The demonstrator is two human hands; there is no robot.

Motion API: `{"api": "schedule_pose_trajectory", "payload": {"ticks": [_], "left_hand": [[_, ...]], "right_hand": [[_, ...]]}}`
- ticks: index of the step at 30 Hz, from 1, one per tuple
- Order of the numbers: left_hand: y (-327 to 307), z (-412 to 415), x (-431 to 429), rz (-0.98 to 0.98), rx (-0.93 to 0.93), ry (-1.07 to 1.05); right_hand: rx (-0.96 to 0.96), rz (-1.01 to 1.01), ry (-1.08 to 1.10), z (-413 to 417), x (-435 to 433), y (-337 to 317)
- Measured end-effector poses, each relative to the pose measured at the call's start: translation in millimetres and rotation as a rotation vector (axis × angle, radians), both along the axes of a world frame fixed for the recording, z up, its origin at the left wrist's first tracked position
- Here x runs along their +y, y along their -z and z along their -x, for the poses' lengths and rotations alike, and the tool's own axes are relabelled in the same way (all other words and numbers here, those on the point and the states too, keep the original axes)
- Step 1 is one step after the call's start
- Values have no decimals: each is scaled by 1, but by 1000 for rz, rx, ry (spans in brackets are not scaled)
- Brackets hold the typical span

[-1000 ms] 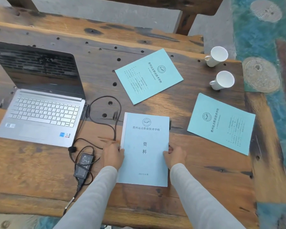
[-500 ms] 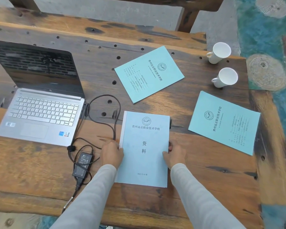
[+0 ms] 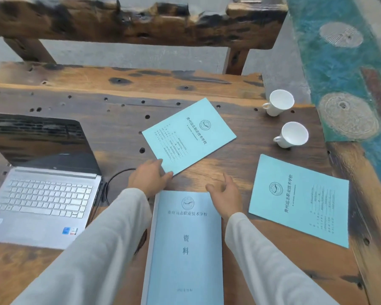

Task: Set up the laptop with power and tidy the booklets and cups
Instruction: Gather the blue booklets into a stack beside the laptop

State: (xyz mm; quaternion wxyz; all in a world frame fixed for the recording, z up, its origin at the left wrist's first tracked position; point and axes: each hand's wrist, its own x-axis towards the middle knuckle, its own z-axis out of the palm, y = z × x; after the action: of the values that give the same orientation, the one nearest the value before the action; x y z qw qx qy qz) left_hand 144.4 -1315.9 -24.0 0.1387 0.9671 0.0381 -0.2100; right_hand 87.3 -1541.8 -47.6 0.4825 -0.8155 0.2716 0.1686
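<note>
Altogether, three booklets, two cups and one laptop sit on the worktop. The left hand, fingers straight, touches the far booklet; the right hand hovers open beside the near booklet.

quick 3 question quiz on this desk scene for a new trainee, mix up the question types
1. True or false: the lid of the laptop is shut.
2. The right hand is: A clenched in a fist; B open, holding nothing; C typing on the laptop.
3. Which hand touches the near corner of the tilted booklet?

Key: 1 false, the lid stands open; 2 B; 3 the left hand.
</note>
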Motion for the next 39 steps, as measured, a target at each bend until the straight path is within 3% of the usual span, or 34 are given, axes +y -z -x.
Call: {"api": "schedule_pose_trajectory", "payload": {"ticks": [5, 12, 17, 22, 27, 35, 39], "left_hand": [[-1, -96, -23, 28, 97, 45], [15, -179, -46, 147, 75, 33], [44, -195, -42, 109, 156, -62], [53, -194, -43, -49, 42, -55], [42, -192, -42, -76, -64, -179], [-24, -128, -57, 140, -374, 5], [-66, -100, -47, 701, -177, -140]], "right_hand": [[10, -296, 252, -59, 6, 3], [104, -692, 510, -94, 17, 24], [111, -766, 578, -107, 22, 30], [146, -807, 676, -110, 23, 32], [137, -813, 680, -108, 23, 31], [121, -865, 584, -97, 28, 18], [91, -974, 623, -86, 30, 6]]}}
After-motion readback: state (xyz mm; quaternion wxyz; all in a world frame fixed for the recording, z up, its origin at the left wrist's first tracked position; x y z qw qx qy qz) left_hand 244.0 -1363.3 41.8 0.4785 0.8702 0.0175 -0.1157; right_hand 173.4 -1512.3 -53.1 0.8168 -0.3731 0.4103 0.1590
